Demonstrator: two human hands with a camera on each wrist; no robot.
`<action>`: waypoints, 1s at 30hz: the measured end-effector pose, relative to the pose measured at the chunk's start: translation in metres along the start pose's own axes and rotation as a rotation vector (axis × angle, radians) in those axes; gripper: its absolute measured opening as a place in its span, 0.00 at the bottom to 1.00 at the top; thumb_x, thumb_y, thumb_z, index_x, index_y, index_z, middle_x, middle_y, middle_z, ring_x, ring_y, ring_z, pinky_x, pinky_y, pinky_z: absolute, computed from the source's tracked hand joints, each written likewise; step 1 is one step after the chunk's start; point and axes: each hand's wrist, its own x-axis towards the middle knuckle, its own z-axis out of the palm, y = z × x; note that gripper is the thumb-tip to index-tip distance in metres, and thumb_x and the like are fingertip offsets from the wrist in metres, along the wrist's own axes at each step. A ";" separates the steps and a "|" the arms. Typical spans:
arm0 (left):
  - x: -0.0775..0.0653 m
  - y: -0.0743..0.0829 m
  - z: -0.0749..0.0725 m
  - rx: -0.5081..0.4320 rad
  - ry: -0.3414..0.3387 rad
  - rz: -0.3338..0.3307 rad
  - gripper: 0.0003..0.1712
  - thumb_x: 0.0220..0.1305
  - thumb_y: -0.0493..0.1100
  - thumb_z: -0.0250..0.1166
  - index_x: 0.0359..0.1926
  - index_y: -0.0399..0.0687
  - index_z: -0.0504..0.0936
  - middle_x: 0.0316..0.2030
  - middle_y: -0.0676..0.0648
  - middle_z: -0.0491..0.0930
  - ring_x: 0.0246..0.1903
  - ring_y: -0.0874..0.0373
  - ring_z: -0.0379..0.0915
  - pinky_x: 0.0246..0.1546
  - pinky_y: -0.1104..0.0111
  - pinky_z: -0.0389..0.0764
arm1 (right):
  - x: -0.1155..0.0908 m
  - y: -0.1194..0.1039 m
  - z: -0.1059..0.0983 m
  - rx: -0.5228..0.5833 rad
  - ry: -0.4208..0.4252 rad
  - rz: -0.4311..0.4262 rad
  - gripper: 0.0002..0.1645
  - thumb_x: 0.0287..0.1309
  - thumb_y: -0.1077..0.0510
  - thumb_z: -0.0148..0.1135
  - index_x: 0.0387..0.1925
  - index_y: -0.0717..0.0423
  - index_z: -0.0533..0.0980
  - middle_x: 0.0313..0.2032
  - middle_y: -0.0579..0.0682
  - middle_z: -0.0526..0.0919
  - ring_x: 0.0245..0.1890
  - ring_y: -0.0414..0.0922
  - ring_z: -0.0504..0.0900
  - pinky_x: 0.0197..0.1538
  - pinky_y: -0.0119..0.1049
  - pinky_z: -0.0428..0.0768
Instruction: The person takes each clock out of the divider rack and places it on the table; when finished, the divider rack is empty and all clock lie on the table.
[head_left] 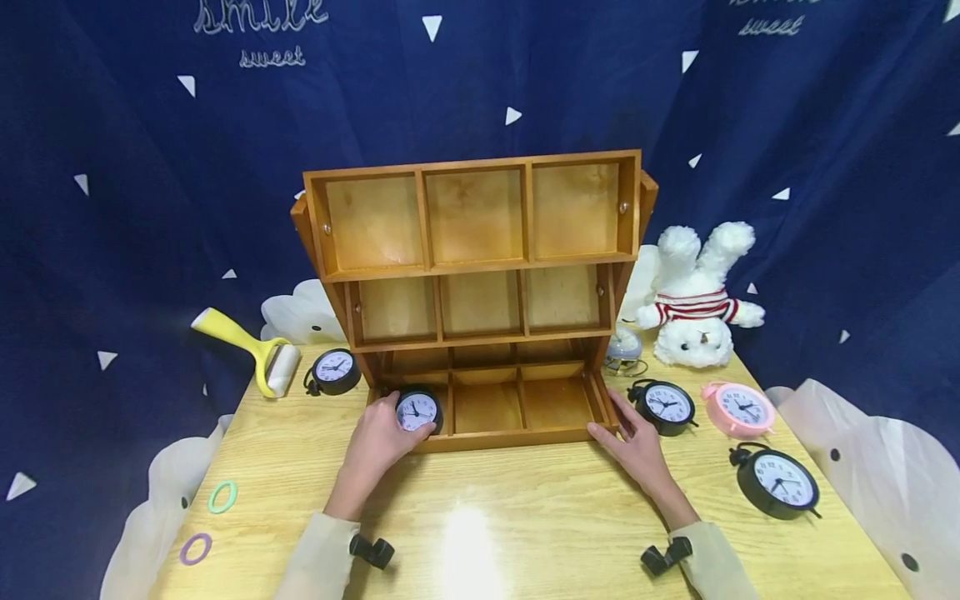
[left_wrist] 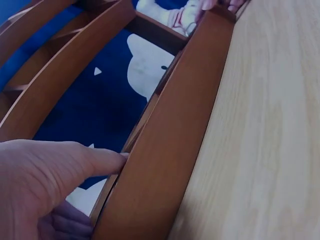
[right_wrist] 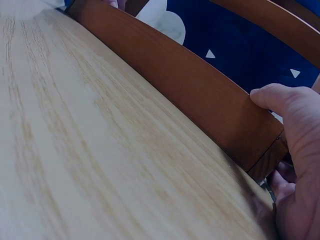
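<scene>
A brown wooden tiered organizer (head_left: 480, 437) with square compartments stands on the table. In its bottom left compartment lies a black alarm clock (head_left: 417, 411), white dial facing up. My left hand (head_left: 378, 437) holds this clock, thumb across its lower edge and fingers at its left side. The left wrist view shows the left thumb (left_wrist: 107, 161) by the top edge of the front board (left_wrist: 165, 120); the clock is hidden there. My right hand (head_left: 636, 446) grips the organizer's front right corner, thumb (right_wrist: 270, 96) on the front board and fingers round the side.
Right of the organizer are black clocks (head_left: 666, 406) (head_left: 778, 482), a pink clock (head_left: 741, 408) and a white plush rabbit (head_left: 693, 308). At left lie another black clock (head_left: 335, 371), a yellow-handled roller (head_left: 238, 336), a green ring (head_left: 222, 497) and a purple ring (head_left: 196, 548).
</scene>
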 end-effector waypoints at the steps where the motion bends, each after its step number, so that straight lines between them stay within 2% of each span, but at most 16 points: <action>1: 0.001 0.001 0.000 0.004 -0.007 -0.007 0.55 0.50 0.61 0.83 0.64 0.22 0.75 0.52 0.24 0.82 0.50 0.32 0.82 0.51 0.44 0.86 | 0.000 0.000 0.000 0.003 0.001 -0.003 0.46 0.64 0.57 0.74 0.79 0.57 0.63 0.78 0.62 0.61 0.77 0.60 0.60 0.63 0.13 0.63; 8: 0.006 0.007 0.003 0.011 -0.024 -0.062 0.57 0.47 0.63 0.84 0.63 0.20 0.75 0.49 0.23 0.82 0.46 0.34 0.83 0.47 0.46 0.88 | 0.001 0.000 -0.001 -0.009 -0.001 -0.006 0.46 0.64 0.57 0.75 0.79 0.54 0.64 0.78 0.60 0.62 0.77 0.60 0.60 0.63 0.12 0.64; 17: 0.005 0.007 0.009 -0.052 0.005 -0.060 0.54 0.48 0.59 0.85 0.63 0.22 0.75 0.51 0.24 0.82 0.50 0.33 0.82 0.52 0.44 0.87 | 0.000 -0.001 -0.002 -0.018 0.003 0.000 0.47 0.64 0.56 0.75 0.79 0.57 0.63 0.78 0.61 0.61 0.77 0.60 0.60 0.63 0.13 0.63; 20: 0.004 0.011 0.009 -0.041 0.011 -0.078 0.52 0.47 0.59 0.85 0.58 0.21 0.78 0.47 0.25 0.84 0.46 0.35 0.84 0.47 0.46 0.88 | 0.000 -0.002 -0.002 -0.017 0.004 0.002 0.47 0.64 0.56 0.75 0.79 0.57 0.63 0.78 0.61 0.61 0.76 0.60 0.61 0.63 0.13 0.63; 26: 0.001 0.021 0.008 0.033 0.009 -0.160 0.47 0.45 0.65 0.84 0.43 0.23 0.81 0.34 0.30 0.84 0.33 0.39 0.84 0.30 0.51 0.88 | -0.001 -0.002 -0.002 -0.010 0.003 0.007 0.47 0.64 0.57 0.75 0.79 0.57 0.63 0.78 0.60 0.62 0.77 0.59 0.60 0.64 0.14 0.63; 30: 0.000 0.021 0.013 0.038 0.042 -0.186 0.49 0.44 0.65 0.84 0.45 0.23 0.81 0.36 0.29 0.84 0.36 0.36 0.85 0.31 0.49 0.89 | 0.000 -0.001 -0.002 -0.009 0.002 0.005 0.46 0.64 0.57 0.75 0.79 0.56 0.64 0.78 0.59 0.62 0.77 0.59 0.61 0.64 0.14 0.63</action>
